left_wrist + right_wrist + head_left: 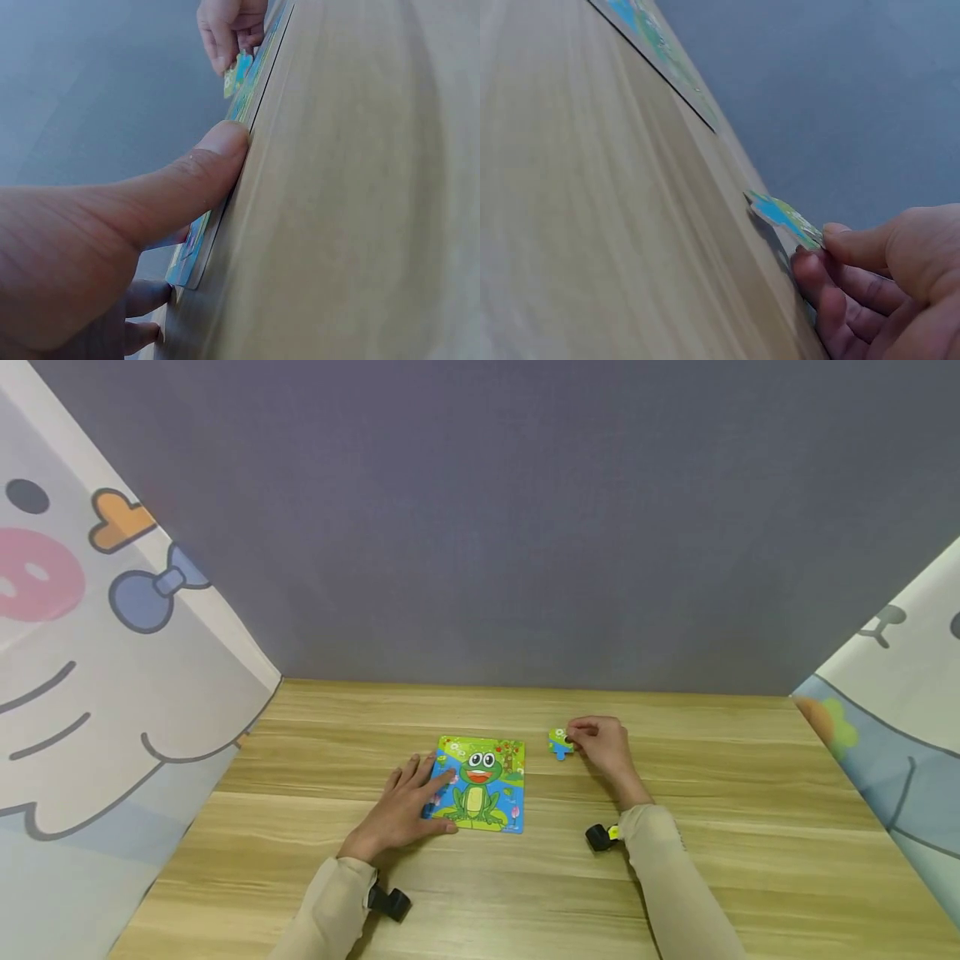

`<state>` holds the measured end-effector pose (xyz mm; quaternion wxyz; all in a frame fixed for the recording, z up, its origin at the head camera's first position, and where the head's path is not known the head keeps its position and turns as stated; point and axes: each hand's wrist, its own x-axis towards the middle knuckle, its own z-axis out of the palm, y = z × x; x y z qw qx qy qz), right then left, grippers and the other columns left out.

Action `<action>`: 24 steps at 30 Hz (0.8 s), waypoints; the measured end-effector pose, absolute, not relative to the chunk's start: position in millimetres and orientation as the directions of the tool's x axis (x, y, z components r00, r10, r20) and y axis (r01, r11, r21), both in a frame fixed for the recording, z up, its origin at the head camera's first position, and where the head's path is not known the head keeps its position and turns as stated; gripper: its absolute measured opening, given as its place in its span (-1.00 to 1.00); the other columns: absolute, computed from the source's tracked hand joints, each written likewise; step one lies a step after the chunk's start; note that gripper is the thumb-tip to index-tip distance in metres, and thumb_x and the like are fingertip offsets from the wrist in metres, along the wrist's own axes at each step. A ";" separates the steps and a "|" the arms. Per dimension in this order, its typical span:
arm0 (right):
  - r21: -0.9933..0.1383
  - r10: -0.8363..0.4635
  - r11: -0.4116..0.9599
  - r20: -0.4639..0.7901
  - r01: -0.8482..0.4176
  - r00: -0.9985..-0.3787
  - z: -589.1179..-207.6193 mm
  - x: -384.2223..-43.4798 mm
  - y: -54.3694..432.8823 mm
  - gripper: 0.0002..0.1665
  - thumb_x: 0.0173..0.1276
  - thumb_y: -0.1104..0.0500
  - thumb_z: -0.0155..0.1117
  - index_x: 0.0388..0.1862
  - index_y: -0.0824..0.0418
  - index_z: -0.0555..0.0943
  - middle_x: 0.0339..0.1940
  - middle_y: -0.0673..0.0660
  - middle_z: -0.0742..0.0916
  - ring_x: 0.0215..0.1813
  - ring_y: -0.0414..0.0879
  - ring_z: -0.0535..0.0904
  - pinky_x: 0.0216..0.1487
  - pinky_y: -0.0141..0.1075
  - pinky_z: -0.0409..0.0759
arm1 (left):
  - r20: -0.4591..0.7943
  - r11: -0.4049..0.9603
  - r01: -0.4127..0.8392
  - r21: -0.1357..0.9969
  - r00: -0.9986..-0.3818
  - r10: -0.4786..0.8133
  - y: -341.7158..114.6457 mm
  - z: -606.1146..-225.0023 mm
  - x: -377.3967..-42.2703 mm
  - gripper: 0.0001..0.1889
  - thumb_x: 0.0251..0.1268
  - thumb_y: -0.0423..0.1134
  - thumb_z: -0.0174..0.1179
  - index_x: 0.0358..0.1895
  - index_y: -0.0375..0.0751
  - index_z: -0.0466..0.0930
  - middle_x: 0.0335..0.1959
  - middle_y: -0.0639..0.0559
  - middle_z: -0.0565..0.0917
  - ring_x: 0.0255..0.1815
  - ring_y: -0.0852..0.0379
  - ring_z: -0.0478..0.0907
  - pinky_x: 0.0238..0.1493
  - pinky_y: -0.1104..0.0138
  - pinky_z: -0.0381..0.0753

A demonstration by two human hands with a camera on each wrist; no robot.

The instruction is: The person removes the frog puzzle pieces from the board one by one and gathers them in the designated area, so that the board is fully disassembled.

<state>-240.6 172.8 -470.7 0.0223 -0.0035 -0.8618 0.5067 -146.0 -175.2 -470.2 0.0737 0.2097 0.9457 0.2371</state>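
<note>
A square frog jigsaw puzzle (pixel 477 802) lies flat on the wooden table, showing a smiling green frog on blue and green. My left hand (pixel 405 806) rests at its left side with fingers spread, the index finger reaching over the picture. In the left wrist view the thumb (pixel 217 150) touches the puzzle's near edge. To the right of the puzzle, my right hand (pixel 606 747) pinches a green and blue puzzle piece (pixel 558 743) between thumb and fingertips. The right wrist view has this piece (pixel 780 217) tilted, with a shadow on the table beneath it.
The wood-grain table (pixel 480 902) meets a grey panel (pixel 480 527) at its far edge. Cartoon-printed walls stand at the left (pixel 112 693) and right (pixel 900 718). Black wrist cameras sit below the left sleeve (pixel 388 903) and beside the right sleeve (pixel 660 852).
</note>
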 end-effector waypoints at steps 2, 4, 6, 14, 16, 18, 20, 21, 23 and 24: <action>-0.855 0.019 0.516 0.060 -0.042 -0.998 -472.5 -240.8 171.0 -0.77 0.39 0.25 0.32 -0.06 0.36 0.75 -0.23 0.33 0.83 -0.44 -0.25 0.71 -0.34 -0.41 0.68 | -0.041 0.800 0.361 0.479 -0.901 0.431 -174.8 -469.5 -145.8 -0.15 0.20 0.17 0.35 0.52 -0.04 0.29 0.64 -0.31 0.02 0.64 -0.46 -0.14 0.50 -0.40 -0.11; -0.832 0.012 0.550 0.097 -0.075 -0.995 -475.1 -241.4 168.9 -0.78 0.38 0.24 0.34 -0.09 0.34 0.76 -0.26 0.30 0.84 -0.42 -0.20 0.73 -0.31 -0.37 0.68 | -0.043 0.801 0.361 0.477 -0.901 0.431 -174.6 -468.9 -145.7 -0.16 0.20 0.16 0.36 0.52 -0.05 0.29 0.64 -0.32 0.02 0.64 -0.46 -0.14 0.50 -0.40 -0.11; -0.797 0.008 0.593 0.143 -0.110 -0.990 -477.3 -241.9 167.2 -0.80 0.37 0.23 0.36 -0.12 0.32 0.78 -0.27 0.27 0.84 -0.36 -0.11 0.76 -0.24 -0.29 0.71 | -0.044 0.802 0.362 0.476 -0.900 0.433 -174.4 -468.4 -145.7 -0.16 0.21 0.15 0.35 0.52 -0.05 0.29 0.63 -0.32 0.02 0.63 -0.46 -0.14 0.50 -0.41 -0.11; -0.762 0.027 0.630 0.212 -0.148 -0.977 -478.6 -242.6 164.0 -0.83 0.34 0.26 0.37 -0.17 0.33 0.78 -0.26 0.28 0.83 -0.20 0.13 0.76 -0.07 0.00 0.69 | -0.047 0.801 0.363 0.476 -0.899 0.436 -174.7 -466.4 -145.2 -0.16 0.21 0.14 0.35 0.52 -0.07 0.28 0.64 -0.32 0.01 0.63 -0.47 -0.14 0.48 -0.43 -0.09; -0.754 0.030 0.641 0.212 -0.144 -0.977 -478.6 -243.1 164.0 -0.83 0.34 0.26 0.36 -0.16 0.32 0.78 -0.25 0.28 0.83 -0.19 0.13 0.75 -0.06 0.00 0.69 | -0.048 0.800 0.366 0.474 -0.897 0.439 -174.7 -466.7 -145.3 -0.16 0.22 0.13 0.35 0.52 -0.07 0.28 0.64 -0.32 0.01 0.63 -0.47 -0.14 0.48 -0.43 -0.09; -0.751 0.035 0.645 0.211 -0.139 -0.977 -478.8 -243.5 164.0 -0.82 0.34 0.26 0.36 -0.16 0.32 0.78 -0.23 0.29 0.83 -0.18 0.13 0.75 -0.06 0.00 0.69 | -0.047 0.799 0.368 0.476 -0.896 0.441 -174.6 -467.0 -145.4 -0.17 0.22 0.13 0.35 0.52 -0.07 0.28 0.64 -0.33 0.01 0.63 -0.47 -0.14 0.48 -0.43 -0.09; -0.748 0.036 0.649 0.209 -0.136 -0.977 -479.4 -243.8 164.0 -0.82 0.34 0.26 0.37 -0.15 0.32 0.78 -0.22 0.29 0.83 -0.17 0.14 0.75 -0.05 0.00 0.69 | -0.046 0.797 0.369 0.479 -0.895 0.443 -174.5 -467.3 -145.4 -0.17 0.23 0.13 0.35 0.52 -0.07 0.28 0.64 -0.33 0.01 0.63 -0.48 -0.15 0.47 -0.44 -0.09; -0.749 0.036 0.649 0.209 -0.136 -0.977 -479.8 -243.9 164.1 -0.82 0.34 0.26 0.37 -0.14 0.32 0.78 -0.21 0.29 0.83 -0.16 0.14 0.75 -0.04 0.01 0.69 | -0.046 0.796 0.370 0.479 -0.895 0.444 -174.4 -467.6 -145.4 -0.17 0.23 0.13 0.34 0.52 -0.07 0.28 0.64 -0.33 0.01 0.63 -0.48 -0.15 0.47 -0.44 -0.09; -0.751 0.036 0.646 0.207 -0.136 -0.978 -480.6 -244.0 164.3 -0.82 0.34 0.26 0.38 -0.14 0.32 0.78 -0.21 0.29 0.83 -0.15 0.15 0.75 -0.03 0.02 0.69 | -0.046 0.795 0.369 0.481 -0.895 0.443 -174.4 -468.2 -145.3 -0.17 0.23 0.13 0.34 0.52 -0.08 0.28 0.64 -0.33 0.01 0.63 -0.48 -0.15 0.47 -0.44 -0.09; -0.752 0.034 0.644 0.207 -0.137 -0.978 -481.0 -244.2 164.5 -0.82 0.34 0.26 0.38 -0.13 0.32 0.77 -0.20 0.30 0.82 -0.15 0.15 0.75 -0.02 0.03 0.69 | -0.047 0.796 0.368 0.481 -0.895 0.443 -174.4 -468.7 -145.3 -0.17 0.23 0.14 0.34 0.53 -0.08 0.28 0.64 -0.32 0.00 0.63 -0.48 -0.15 0.47 -0.44 -0.09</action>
